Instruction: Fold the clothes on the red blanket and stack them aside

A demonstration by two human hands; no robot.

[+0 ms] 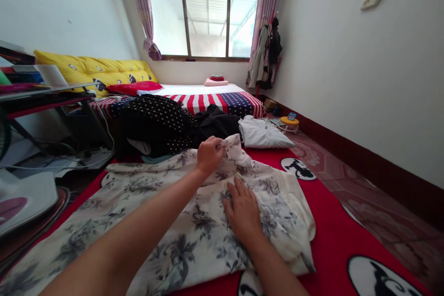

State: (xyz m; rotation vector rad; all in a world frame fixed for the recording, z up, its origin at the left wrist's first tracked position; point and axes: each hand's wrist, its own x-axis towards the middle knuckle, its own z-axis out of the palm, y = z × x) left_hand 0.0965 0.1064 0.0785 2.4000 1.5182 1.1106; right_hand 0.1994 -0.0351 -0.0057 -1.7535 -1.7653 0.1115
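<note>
Two bare hands are working on a cream cloth [180, 249] printed with grey flowers, which is lying across a red blanket [333, 240] in the lower middle of the view. The left hand [210, 155], farther from the viewer, is closing on the cloth's far edge: its fingers are curling in, with thumb and fingertips pinching a raised fold that is standing up just to the right of them. The right hand [243, 210], nearer and a little to the right, is opening out palm down. Its fingers are pointing away from the viewer, slightly apart, and are resting on the cloth without gripping it. Beneath this hand the cloth is bunching in loose layers toward its right end, while the rest is spreading out to the lower left, under the left forearm.

Just beyond the cloth, a heap of black dotted clothes [156, 115] is lying to the left, some dark clothes [218, 122] in the middle and a white garment [265, 134] to the right. A bed [194, 90] is standing behind them, below a window [208, 18].
</note>
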